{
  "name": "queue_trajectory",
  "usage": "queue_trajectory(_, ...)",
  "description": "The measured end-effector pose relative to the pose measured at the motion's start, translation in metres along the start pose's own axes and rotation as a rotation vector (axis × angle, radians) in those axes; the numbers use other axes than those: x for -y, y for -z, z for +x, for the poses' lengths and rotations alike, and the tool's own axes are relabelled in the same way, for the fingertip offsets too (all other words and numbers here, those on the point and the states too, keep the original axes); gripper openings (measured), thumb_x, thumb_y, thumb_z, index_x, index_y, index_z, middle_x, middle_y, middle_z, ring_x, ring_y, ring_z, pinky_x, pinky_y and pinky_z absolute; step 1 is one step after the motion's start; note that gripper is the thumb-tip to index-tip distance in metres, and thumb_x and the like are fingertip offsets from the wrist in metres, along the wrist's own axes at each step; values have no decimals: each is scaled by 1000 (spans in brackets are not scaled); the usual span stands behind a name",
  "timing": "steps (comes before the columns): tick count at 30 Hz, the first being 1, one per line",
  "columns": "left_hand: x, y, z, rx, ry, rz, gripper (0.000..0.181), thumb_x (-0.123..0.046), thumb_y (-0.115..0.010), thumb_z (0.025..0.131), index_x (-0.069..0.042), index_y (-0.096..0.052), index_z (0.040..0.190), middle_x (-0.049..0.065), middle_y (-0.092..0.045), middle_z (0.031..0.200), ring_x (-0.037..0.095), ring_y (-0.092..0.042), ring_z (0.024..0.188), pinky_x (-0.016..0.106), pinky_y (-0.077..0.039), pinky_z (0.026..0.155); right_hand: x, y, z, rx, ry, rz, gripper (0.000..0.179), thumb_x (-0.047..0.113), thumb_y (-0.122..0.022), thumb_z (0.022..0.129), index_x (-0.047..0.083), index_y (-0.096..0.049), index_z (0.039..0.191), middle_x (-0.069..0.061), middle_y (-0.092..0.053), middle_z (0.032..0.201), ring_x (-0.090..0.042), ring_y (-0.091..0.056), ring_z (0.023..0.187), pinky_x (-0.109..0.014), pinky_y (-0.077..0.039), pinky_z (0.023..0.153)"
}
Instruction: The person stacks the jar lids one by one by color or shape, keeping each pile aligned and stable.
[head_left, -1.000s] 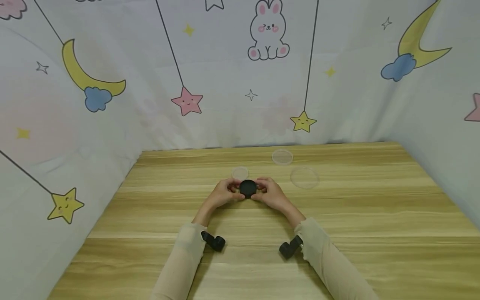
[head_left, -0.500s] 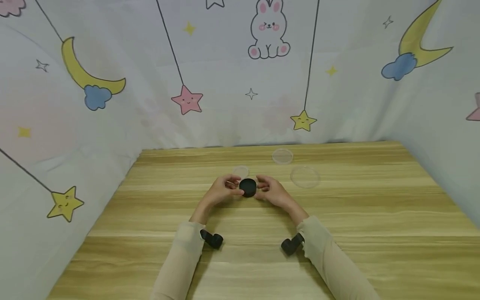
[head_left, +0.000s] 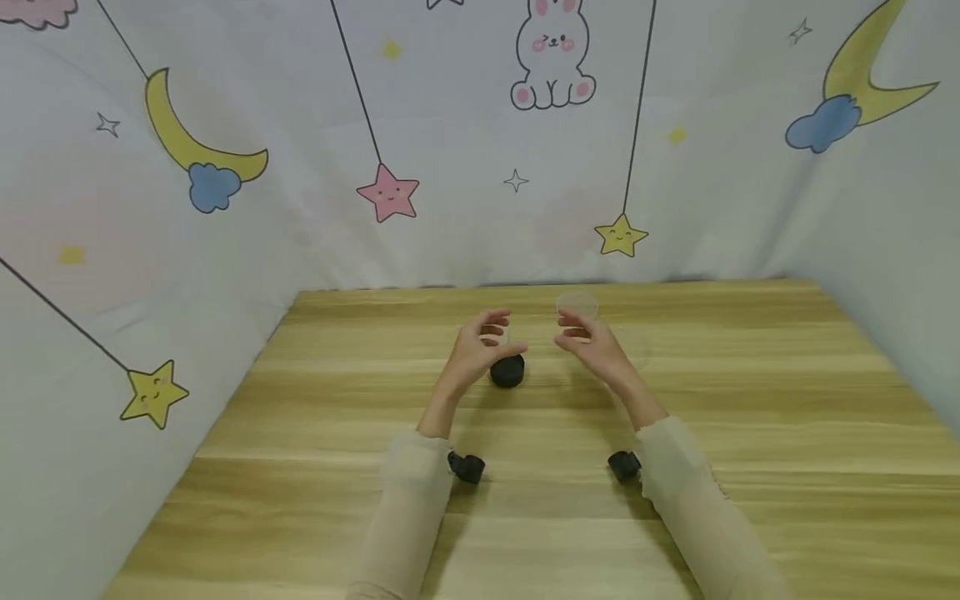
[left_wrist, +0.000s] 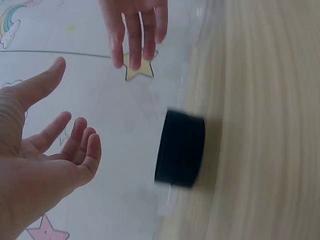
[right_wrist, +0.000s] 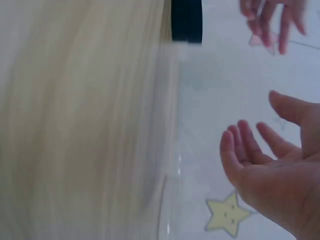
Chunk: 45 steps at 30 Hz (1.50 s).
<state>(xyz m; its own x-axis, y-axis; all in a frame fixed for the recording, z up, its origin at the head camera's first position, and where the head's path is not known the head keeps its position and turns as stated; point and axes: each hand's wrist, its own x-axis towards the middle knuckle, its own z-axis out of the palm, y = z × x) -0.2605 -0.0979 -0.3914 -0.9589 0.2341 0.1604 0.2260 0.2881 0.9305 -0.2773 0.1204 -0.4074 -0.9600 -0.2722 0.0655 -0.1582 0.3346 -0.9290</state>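
A short, round black container (head_left: 507, 373) stands on the wooden table, seen from the side in the left wrist view as a dark cylinder (left_wrist: 181, 149). My left hand (head_left: 472, 354) hovers just above it with spread, slightly bent fingers, and its thumb overlaps the container's top edge in the head view. To the right, my right hand (head_left: 603, 352) is also raised, its fingers loosely bent and holding nothing. Between the two hands there is a gap. The right wrist view catches only part of the black container (right_wrist: 186, 21) at its top edge.
A clear round disc (head_left: 577, 303) lies at the back of the wooden table (head_left: 525, 533). Beside the right hand a larger clear disc (head_left: 636, 346) shows faintly. A smaller one is mostly hidden behind the left hand. A patterned cloth (head_left: 465, 242) hangs behind and at both sides.
Both hands held the black container a second ago. They have let go of it and lifted up and apart, the right hand moving farther off. The head view has shifted slightly.
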Motion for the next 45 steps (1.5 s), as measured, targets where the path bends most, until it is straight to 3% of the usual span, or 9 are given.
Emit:
queue_trajectory(6,-25,-70,19,8,-41,-111,61,-13,-75,85,-6,-49,140,16,-54,135,29,-50,118,45,-45,102,-11,50,-11,-111,5,-25,59,21,-56,100,4,-33,151,-25,-39,151,-41,-36,139,-56,-35,112)
queue_trajectory(15,-19,-138,38,-97,105,-215,68,-11,-79,80,-8,-48,140,12,-43,143,34,-37,132,48,-39,106,-35,106,-20,-163,-58,3,70,26,-58,98,8,-22,156,-23,-28,157,-42,-26,144,-58,-30,114)
queue_trajectory(18,-17,-157,42,-114,159,-198,73,-13,-82,78,-10,-46,141,10,-39,143,31,-37,131,47,-40,106,-45,123,-20,-170,-87,44,70,26,-55,100,12,-18,157,-21,-25,159,-38,-27,144,-41,-35,115)
queue_trajectory(21,-14,-171,45,-156,182,-167,79,-14,-85,74,-11,-45,141,9,-37,142,27,-35,130,46,-38,109,-56,134,-22,-145,-112,67,71,25,-54,101,10,-14,157,-22,-23,160,-38,-28,144,-17,-43,100)
queue_trajectory(24,-10,-176,46,-211,186,-156,82,-13,-87,72,-12,-44,142,11,-36,143,28,-33,131,47,-36,110,-66,137,-25,-84,-119,54,71,22,-53,101,5,-13,157,-24,-22,159,-39,-31,142,-6,-42,86)
queue_trajectory(31,3,-172,44,-201,221,-143,88,-9,-86,71,-11,-39,146,14,-33,148,30,-30,136,46,-32,114,-83,137,-33,22,-130,0,71,22,-55,100,4,-15,156,-24,-28,157,-16,-45,131,-12,-40,98)
queue_trajectory(39,10,-167,47,-123,195,-102,90,-3,-84,71,-7,-37,148,17,-36,148,33,-37,139,41,-35,116,-82,131,-31,133,-50,-100,74,8,-64,91,-6,-23,151,-29,-25,156,-47,-23,144,1,-31,88)
queue_trajectory(43,14,-160,48,-58,188,-133,90,1,-80,75,-6,-32,151,18,-36,150,35,-40,139,41,-37,114,-79,121,-26,157,-35,-130,80,4,-67,87,-8,-21,151,-31,-23,156,-48,-17,146,-29,-30,117)
queue_trajectory(45,16,-159,48,-42,180,-120,88,3,-79,75,-5,-33,150,18,-39,148,35,-43,136,41,-39,113,-79,118,-25,158,-43,-141,84,4,-69,85,-9,-19,151,-31,-21,156,-48,-15,146,-52,-22,119)
